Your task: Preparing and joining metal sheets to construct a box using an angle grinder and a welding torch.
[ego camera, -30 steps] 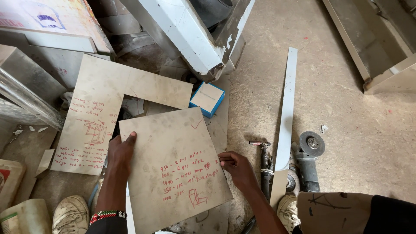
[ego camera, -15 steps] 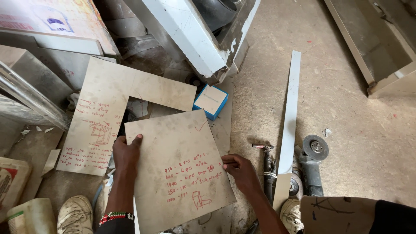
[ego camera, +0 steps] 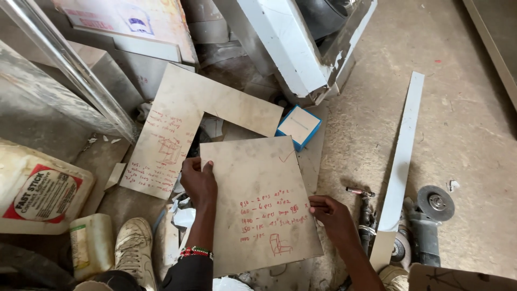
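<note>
A rectangular beige tile piece (ego camera: pixel 258 199) with red handwriting and a small red sketch lies in front of me. My left hand (ego camera: pixel 198 183) grips its left edge, thumb on top. My right hand (ego camera: pixel 331 213) holds its right edge near the lower corner. Behind it lies an L-shaped beige tile offcut (ego camera: pixel 177 129), also marked in red. A small blue-and-white box (ego camera: pixel 299 126) sits just past the held tile's far right corner.
A long white strip (ego camera: pixel 401 161) lies on the concrete floor to the right, beside an angle grinder (ego camera: pixel 428 221) and a hand tool (ego camera: pixel 366 213). A sack (ego camera: pixel 37 188) and a plastic jug (ego camera: pixel 91 245) sit at left, my shoe (ego camera: pixel 134 248) beside them. White panels (ego camera: pixel 285 48) lean behind.
The view has shifted up and left, bringing the sack and jug into sight. Both hands stay on the tile's edges; the tile has barely moved.
</note>
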